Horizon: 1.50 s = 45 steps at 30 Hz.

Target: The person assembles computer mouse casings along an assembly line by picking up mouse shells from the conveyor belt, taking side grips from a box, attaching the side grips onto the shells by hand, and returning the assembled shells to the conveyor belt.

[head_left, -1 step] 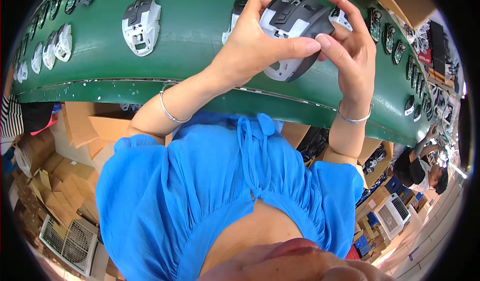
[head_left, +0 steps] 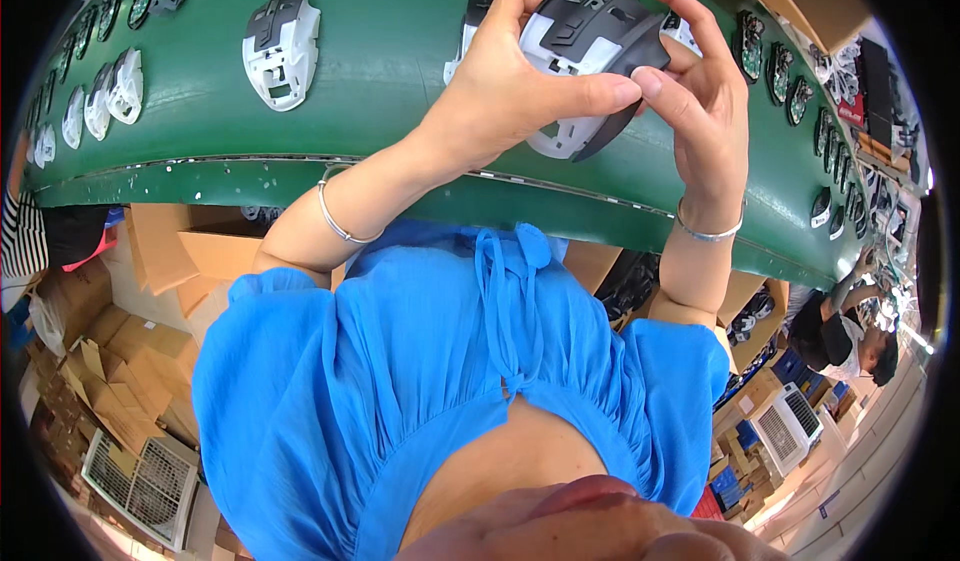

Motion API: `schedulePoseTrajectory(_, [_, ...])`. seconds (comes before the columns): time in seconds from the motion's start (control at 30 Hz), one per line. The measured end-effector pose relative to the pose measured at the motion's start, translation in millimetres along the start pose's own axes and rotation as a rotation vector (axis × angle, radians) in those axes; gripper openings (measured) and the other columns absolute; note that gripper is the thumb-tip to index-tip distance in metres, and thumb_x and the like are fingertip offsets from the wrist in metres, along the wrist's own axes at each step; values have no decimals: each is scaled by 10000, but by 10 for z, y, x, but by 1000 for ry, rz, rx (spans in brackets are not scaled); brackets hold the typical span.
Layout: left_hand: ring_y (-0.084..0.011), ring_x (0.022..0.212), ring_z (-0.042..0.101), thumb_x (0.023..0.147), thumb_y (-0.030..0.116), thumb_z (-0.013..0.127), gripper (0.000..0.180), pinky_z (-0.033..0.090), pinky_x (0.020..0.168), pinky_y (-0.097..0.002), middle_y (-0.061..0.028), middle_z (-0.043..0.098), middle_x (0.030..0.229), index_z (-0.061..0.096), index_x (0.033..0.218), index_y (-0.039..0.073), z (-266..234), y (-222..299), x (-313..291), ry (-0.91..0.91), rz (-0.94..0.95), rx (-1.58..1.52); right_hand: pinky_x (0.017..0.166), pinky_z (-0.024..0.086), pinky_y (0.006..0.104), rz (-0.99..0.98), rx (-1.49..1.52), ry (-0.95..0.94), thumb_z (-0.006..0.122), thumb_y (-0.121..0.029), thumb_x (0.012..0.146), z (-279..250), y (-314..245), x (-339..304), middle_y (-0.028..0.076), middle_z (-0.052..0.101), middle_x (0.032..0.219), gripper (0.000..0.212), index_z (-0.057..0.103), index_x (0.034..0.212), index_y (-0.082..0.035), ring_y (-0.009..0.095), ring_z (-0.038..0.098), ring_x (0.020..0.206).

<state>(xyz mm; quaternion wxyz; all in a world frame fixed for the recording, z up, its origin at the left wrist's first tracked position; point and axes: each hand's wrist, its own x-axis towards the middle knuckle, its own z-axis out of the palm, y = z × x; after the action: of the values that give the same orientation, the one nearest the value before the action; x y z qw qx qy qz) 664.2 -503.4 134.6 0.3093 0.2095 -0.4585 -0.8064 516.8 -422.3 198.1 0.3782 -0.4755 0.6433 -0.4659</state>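
Observation:
A white and dark-grey computer mouse shell [head_left: 580, 46] is held up above the green work surface, tilted. My left hand [head_left: 500, 96] grips it from the left, its thumb reaching across the lower front. My right hand [head_left: 705, 91] closes on the other side, with its thumb tip beside the left thumb on the shell's dark side piece [head_left: 625, 66]. The right index finger stretches up past the shell. Fingers behind the shell are hidden. Another mouse shell [head_left: 470, 26] lies on the surface, partly covered by my left hand.
On the green surface [head_left: 380, 111], a separate mouse shell [head_left: 282, 51] lies left of my hands, with several white shells [head_left: 125, 86] farther left. Mouse bases with circuit boards [head_left: 778, 69] line the right side. Below the edge stand cardboard boxes [head_left: 230, 256]. A person [head_left: 850, 336] works at far right.

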Motion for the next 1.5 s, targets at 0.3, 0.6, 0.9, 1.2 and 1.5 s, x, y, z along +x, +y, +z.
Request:
schedulePoseTrajectory(0.3, [-198, 1117, 479, 617, 143, 857, 932, 427, 920, -294, -137, 466, 1197, 292, 1332, -51, -61, 158, 104, -174, -74, 39, 906, 469, 314, -11, 744, 34, 712, -3, 662, -3, 183, 37, 148, 547, 1149, 758, 345, 1324, 26, 234, 584, 1024])
schedulePoseTrajectory(0.6, [-270, 1194, 443, 600, 185, 856, 914, 414, 953, -339, -172, 426, 1277, 356, 1336, -26, -59, 171, 33, -167, 445, 724, 922, 487, 409, -248, 642, 113, 620, -74, 748, -137, 534, -28, 171, 518, 1186, 729, 256, 1371, 26, 272, 551, 1108])
schedulePoseTrajectory(0.9, [-201, 862, 608, 577, 230, 842, 805, 512, 733, -304, -118, 588, 983, 452, 1236, -19, -115, 34, 88, -61, 690, 840, 951, 459, 366, -272, 594, 122, 695, -88, 695, -86, 534, 19, 178, 512, 1221, 830, 245, 1373, 75, 264, 547, 1113])
schedulePoseTrajectory(1.2, [-193, 1019, 593, 580, 142, 856, 820, 475, 876, -292, -144, 590, 1150, 464, 1269, -67, -144, 78, 15, -317, 374, 782, 1007, 368, 362, -245, 153, -92, 862, -287, 499, -364, 431, 7, 240, 449, 1307, 1004, 398, 1301, 101, 295, 468, 1196])
schedulePoseTrajectory(1.5, [-282, 1053, 567, 573, 130, 856, 852, 438, 919, -361, -234, 549, 1183, 427, 1254, -151, -133, 38, 34, -426, 261, 663, 966, 407, 368, -46, 313, -184, 870, -298, 490, -391, 499, -79, 245, 491, 1260, 983, 439, 1278, 101, 288, 529, 1121])
